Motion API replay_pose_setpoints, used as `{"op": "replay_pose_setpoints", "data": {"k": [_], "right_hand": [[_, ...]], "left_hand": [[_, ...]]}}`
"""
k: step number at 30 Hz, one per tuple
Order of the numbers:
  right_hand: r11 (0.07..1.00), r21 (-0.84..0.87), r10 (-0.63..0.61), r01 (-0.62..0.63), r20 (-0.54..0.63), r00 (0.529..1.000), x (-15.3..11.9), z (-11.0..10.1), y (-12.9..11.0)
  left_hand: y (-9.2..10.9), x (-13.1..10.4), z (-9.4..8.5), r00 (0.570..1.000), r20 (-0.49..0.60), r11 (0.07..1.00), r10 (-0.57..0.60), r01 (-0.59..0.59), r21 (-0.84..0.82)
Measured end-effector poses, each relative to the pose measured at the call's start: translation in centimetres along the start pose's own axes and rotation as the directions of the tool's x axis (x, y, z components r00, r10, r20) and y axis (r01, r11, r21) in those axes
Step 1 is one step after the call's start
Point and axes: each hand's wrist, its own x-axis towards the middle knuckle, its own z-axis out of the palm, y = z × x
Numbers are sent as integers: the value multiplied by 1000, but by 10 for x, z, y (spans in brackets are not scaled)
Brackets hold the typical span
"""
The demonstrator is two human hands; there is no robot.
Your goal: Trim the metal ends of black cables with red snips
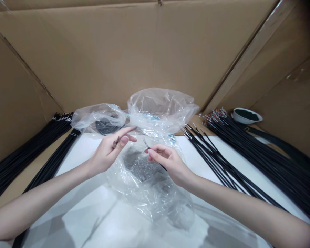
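Near the middle, my right hand [167, 160] pinches a black cable [163, 167] close to its end, where thin bare wires [145, 142] stick out up and to the left. My left hand [111, 146] is just left of it, index finger stretched toward the wires without touching them. Several small metal pieces [116, 142] are held against its palm by the curled fingers. Below both hands lies an open clear plastic bag [155, 203] with a heap of small silvery pieces [139, 165] inside.
Black cable bundles lie at the left [28, 148] and right [260, 162], with looser cables [217, 162] nearer the middle. More clear bags [162, 106] stand at the back, one around dark items [107, 124]. A white bowl [244, 120] sits back right. Cardboard walls [144, 51] enclose the white table [93, 213].
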Motion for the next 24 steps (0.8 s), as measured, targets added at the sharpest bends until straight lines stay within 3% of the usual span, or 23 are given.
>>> {"op": "replay_pose_setpoints", "data": {"k": [4,11,15,20,24], "right_hand": [[998,-36,-42,42,-14,999,0,0,2],[995,-50,-88,86,-21,996,3,5,4],[998,-10,-61,61,1,998,4,3,4],[999,40,12,-17,126,992,5,-6,7],[995,105,-11,1,95,995,8,-5,9]], "left_hand": [[4,0,4,1000,-6,995,-11,10,-104],[10,5,21,997,-43,998,61,-60,30],[8,11,23,995,-69,997,74,-73,21],[10,11,22,999,-27,998,23,-25,-52],[10,3,23,993,14,993,118,-118,5]]}}
